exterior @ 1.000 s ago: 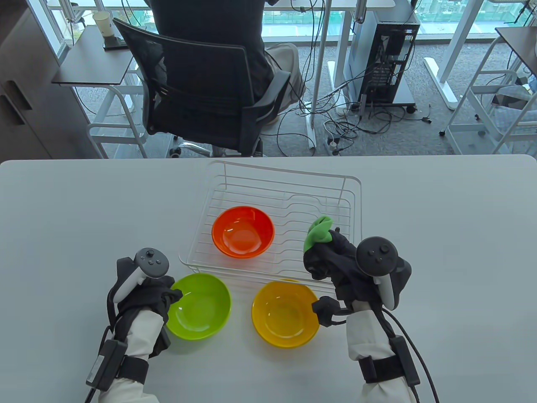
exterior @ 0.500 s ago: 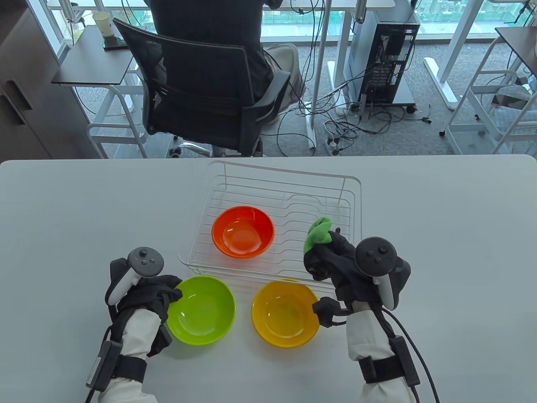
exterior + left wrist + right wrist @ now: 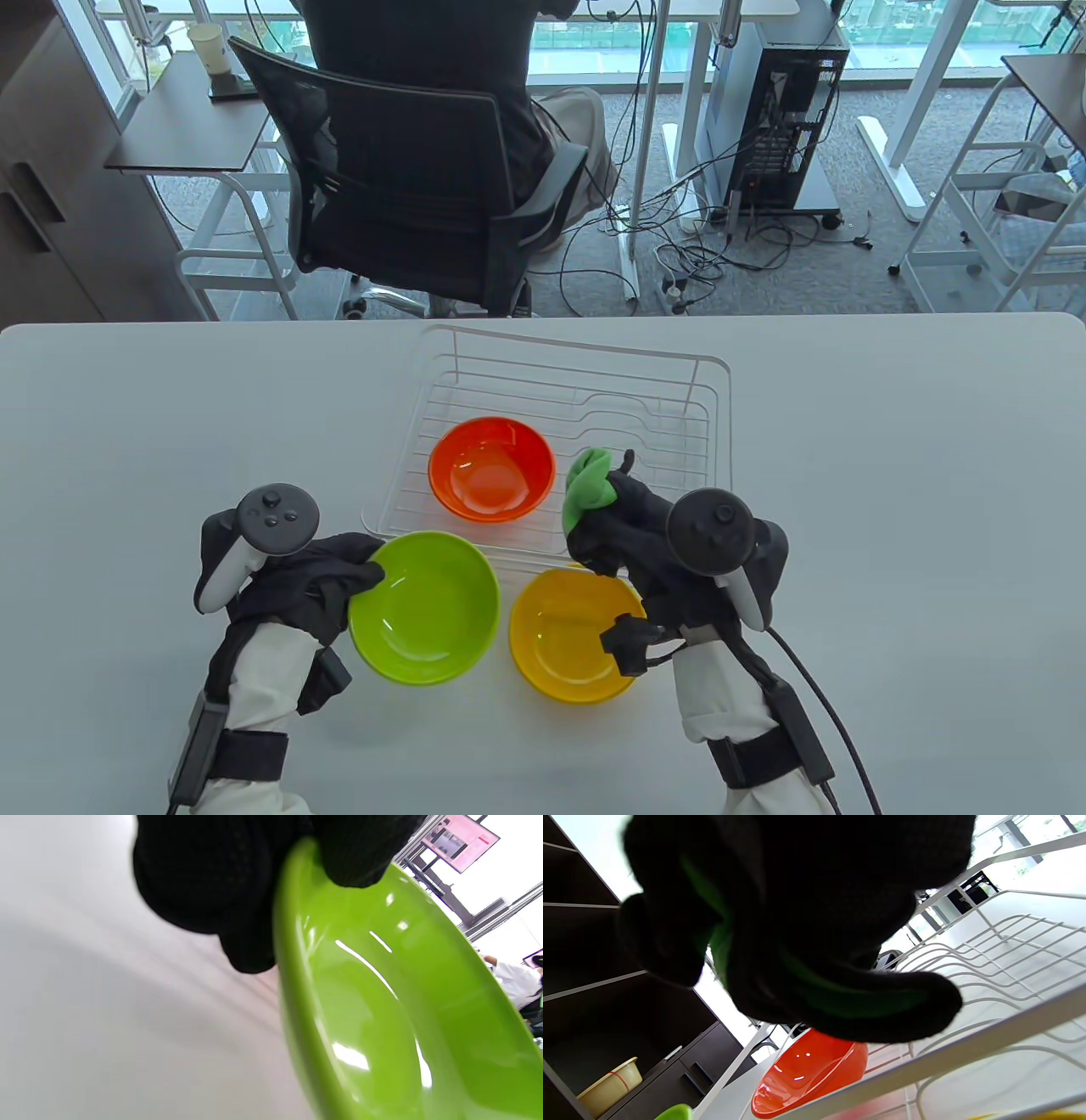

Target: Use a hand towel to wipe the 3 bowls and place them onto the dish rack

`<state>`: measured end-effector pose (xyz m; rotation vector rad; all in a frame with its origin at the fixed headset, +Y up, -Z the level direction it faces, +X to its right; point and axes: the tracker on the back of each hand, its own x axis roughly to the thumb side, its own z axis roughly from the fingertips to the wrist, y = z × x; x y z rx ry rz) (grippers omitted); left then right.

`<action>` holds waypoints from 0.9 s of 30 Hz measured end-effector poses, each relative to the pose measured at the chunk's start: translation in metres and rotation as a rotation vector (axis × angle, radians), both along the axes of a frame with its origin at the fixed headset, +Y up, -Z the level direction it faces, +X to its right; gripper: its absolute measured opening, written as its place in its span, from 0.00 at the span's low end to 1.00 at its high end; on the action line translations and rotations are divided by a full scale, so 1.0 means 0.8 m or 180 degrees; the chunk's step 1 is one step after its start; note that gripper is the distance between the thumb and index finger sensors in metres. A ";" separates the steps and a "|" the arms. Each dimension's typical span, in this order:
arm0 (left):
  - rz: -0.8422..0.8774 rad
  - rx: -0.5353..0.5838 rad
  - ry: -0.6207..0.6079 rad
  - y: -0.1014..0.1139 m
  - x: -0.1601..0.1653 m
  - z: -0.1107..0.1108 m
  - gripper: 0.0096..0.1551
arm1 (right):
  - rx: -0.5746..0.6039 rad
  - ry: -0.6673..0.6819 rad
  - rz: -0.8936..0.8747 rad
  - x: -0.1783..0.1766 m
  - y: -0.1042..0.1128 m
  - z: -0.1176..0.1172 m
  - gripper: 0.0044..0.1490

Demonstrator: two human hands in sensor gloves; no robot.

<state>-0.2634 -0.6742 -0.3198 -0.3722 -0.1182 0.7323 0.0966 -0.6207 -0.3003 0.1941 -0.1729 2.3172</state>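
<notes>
Bowls first: the green bowl (image 3: 424, 608) sits lower left of centre in the table view, and your left hand (image 3: 318, 586) pinches it by the left rim only, thumb inside the lip and fingers (image 3: 203, 882) under the outside. It looks tipped up off the desk (image 3: 891, 509) on that side, though I can't tell if it's fully clear. The yellow bowl (image 3: 564, 649) sits just to its right on the desk, and the orange bowl (image 3: 490, 468) is already in the dish rack (image 3: 717, 399). Your right hand (image 3: 628, 535) is curled tight round the bunched green towel (image 3: 587, 490), hovering over the near rack edge.

My worry is that one-sided rim pinch. The plastic's glossy, so once you push the towel in, the bowl could pivot or slip out of your glove. The green and yellow rims are also nearly touching, so a swing could knock the yellow one. I'd watch for the towel snagging the rack wires too.
</notes>
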 end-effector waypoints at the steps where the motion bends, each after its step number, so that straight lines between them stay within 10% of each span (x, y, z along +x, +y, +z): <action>1: 0.0062 0.0053 0.0014 0.001 0.002 0.001 0.25 | 0.0037 0.0052 -0.0002 -0.005 0.002 0.003 0.37; 13: 0.0356 0.0953 0.0421 0.018 0.049 0.018 0.26 | 0.0484 0.0753 0.0643 -0.092 0.002 0.048 0.41; 27: 0.0109 0.1780 0.0210 0.037 0.114 0.054 0.26 | 0.0576 0.0618 0.1846 -0.132 -0.041 0.056 0.38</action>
